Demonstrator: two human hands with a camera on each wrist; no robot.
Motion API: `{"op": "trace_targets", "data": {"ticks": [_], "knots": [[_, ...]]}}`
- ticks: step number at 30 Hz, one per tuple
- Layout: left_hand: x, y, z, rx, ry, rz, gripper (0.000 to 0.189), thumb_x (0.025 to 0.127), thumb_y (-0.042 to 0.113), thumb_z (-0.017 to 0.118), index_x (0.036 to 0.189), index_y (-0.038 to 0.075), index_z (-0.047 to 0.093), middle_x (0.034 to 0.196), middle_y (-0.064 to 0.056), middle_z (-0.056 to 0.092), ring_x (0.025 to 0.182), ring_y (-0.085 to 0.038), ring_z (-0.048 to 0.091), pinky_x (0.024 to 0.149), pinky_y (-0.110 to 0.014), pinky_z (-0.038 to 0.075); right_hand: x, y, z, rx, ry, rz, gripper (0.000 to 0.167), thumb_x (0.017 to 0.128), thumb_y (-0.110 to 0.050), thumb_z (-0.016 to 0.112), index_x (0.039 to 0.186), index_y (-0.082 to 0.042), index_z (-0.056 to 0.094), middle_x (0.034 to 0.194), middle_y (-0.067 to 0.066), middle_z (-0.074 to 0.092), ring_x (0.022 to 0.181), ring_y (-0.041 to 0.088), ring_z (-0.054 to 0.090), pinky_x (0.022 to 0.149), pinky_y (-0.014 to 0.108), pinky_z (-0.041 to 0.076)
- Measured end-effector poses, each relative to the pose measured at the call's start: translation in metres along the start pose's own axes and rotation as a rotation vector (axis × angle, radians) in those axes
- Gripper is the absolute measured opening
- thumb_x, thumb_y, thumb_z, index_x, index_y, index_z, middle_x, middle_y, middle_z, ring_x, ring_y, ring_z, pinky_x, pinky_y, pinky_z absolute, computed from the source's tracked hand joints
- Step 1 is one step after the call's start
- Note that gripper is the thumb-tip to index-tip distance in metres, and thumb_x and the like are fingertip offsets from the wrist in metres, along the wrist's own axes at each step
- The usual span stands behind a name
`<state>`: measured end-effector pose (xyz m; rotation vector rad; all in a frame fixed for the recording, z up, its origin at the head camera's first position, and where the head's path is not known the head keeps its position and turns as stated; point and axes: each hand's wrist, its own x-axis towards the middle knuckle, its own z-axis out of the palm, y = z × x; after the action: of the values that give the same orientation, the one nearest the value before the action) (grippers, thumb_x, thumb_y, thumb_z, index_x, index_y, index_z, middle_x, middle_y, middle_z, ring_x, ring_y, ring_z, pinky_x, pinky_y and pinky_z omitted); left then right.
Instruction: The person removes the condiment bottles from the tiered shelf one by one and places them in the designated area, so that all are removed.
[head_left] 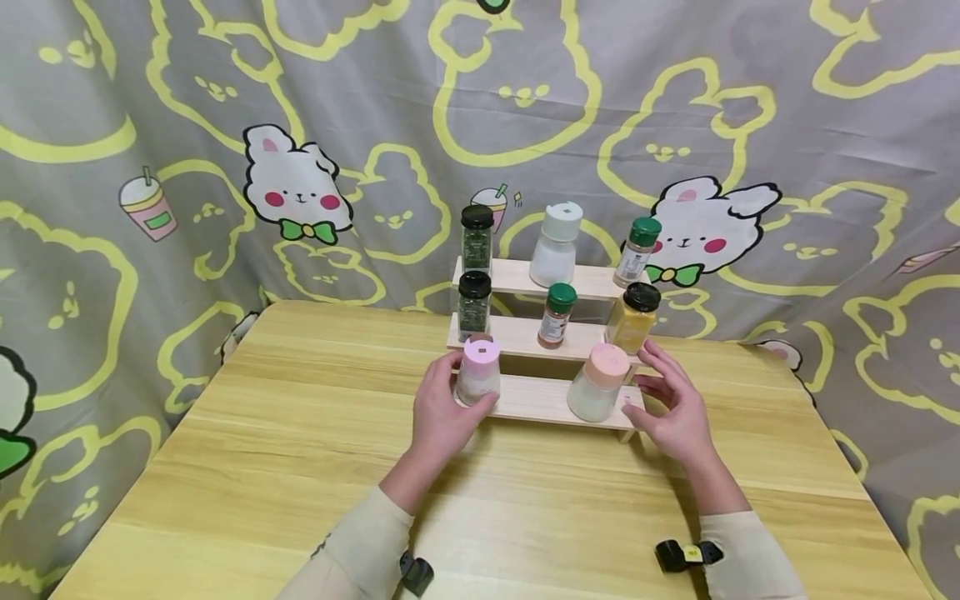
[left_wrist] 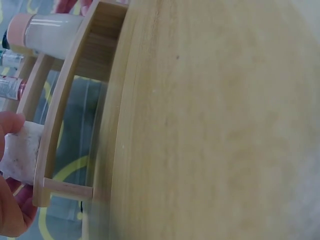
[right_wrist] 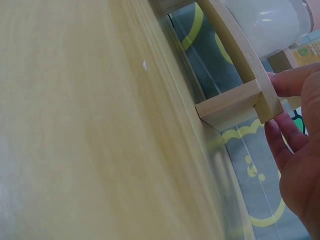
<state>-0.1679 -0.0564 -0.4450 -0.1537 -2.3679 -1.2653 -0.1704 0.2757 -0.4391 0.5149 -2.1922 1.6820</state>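
Note:
A three-tier wooden spice rack stands at the back of the table. At the left end of its lowest shelf my left hand holds a shaker jar with a lilac lid, thumb in front and fingers around the far side. The jar's pale contents show beside the thumb in the left wrist view. My right hand grips the right end of the lowest shelf, thumb at its top face and fingertips at its end. Just left of that hand stands a shaker jar with a peach lid.
Black-lidded herb jars, a green-lidded bottle and a yellow spice jar stand on the upper shelves. A white-lidded shaker is on the top shelf. A patterned curtain hangs behind the wooden table.

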Motion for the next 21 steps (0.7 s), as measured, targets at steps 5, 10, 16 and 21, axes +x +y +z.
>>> {"op": "trace_targets", "data": {"ticks": [5, 10, 16, 21], "knots": [[-0.0005, 0.0002, 0.0014, 0.004, 0.006, 0.007, 0.068, 0.071, 0.024, 0.091, 0.128, 0.009, 0.056, 0.116, -0.005, 0.061, 0.097, -0.023, 0.061, 0.083, -0.043, 0.051, -0.0013, -0.0001, 0.0005, -0.007, 0.000, 0.004, 0.077, 0.068, 0.028, 0.073, 0.139, 0.013, 0.047, 0.154, 0.024, 0.033, 0.107, 0.025, 0.062, 0.095, 0.028, 0.050], [-0.0007, 0.0016, 0.0017, 0.003, 0.006, 0.003, 0.067, 0.072, 0.023, 0.091, 0.127, 0.009, 0.056, 0.116, -0.006, 0.061, 0.097, -0.024, 0.062, 0.083, -0.043, 0.052, -0.0019, -0.0005, 0.0010, -0.011, -0.001, 0.007, 0.078, 0.068, 0.028, 0.074, 0.139, 0.013, 0.047, 0.154, 0.025, 0.032, 0.108, 0.037, 0.061, 0.095, 0.029, 0.050], [-0.0008, 0.0022, -0.0003, 0.015, 0.022, 0.020, 0.066, 0.072, 0.024, 0.091, 0.126, 0.010, 0.057, 0.113, -0.005, 0.062, 0.097, -0.023, 0.063, 0.082, -0.043, 0.052, -0.0017, -0.0009, 0.0010, -0.013, -0.005, 0.007, 0.078, 0.068, 0.028, 0.074, 0.140, 0.013, 0.047, 0.154, 0.025, 0.032, 0.108, 0.028, 0.062, 0.095, 0.029, 0.050], [-0.0001, 0.0059, -0.0052, 0.011, 0.033, 0.024, 0.064, 0.071, 0.024, 0.091, 0.125, 0.012, 0.057, 0.112, -0.003, 0.062, 0.095, -0.022, 0.062, 0.080, -0.041, 0.053, -0.0007, -0.0015, -0.0001, -0.018, -0.005, 0.003, 0.078, 0.068, 0.029, 0.074, 0.140, 0.013, 0.046, 0.154, 0.026, 0.031, 0.108, 0.029, 0.062, 0.095, 0.028, 0.050]]}}
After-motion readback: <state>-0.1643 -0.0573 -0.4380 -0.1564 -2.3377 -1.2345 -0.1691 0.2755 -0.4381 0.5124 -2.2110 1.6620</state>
